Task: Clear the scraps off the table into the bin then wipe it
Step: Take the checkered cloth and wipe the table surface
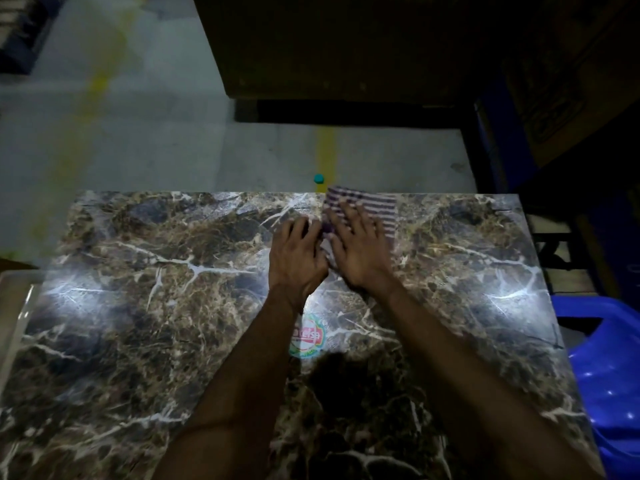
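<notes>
A striped purple-and-white cloth (377,206) lies at the far edge of the marble-patterned table (138,306), right of centre. My right hand (356,244) presses flat on the cloth with its fingers spread. My left hand (298,251) sits just beside it on the left, fingers bent at the cloth's near-left corner; whether it holds the cloth is blurred. A round sticker (308,336) marks the tabletop between my forearms. No scraps show on the table.
A blue plastic chair or tub (609,358) stands at the table's right side. On the floor beyond the far edge lie a small teal cap (319,178) and yellow painted lines (325,147). Dark cardboard boxes (346,46) stand further back.
</notes>
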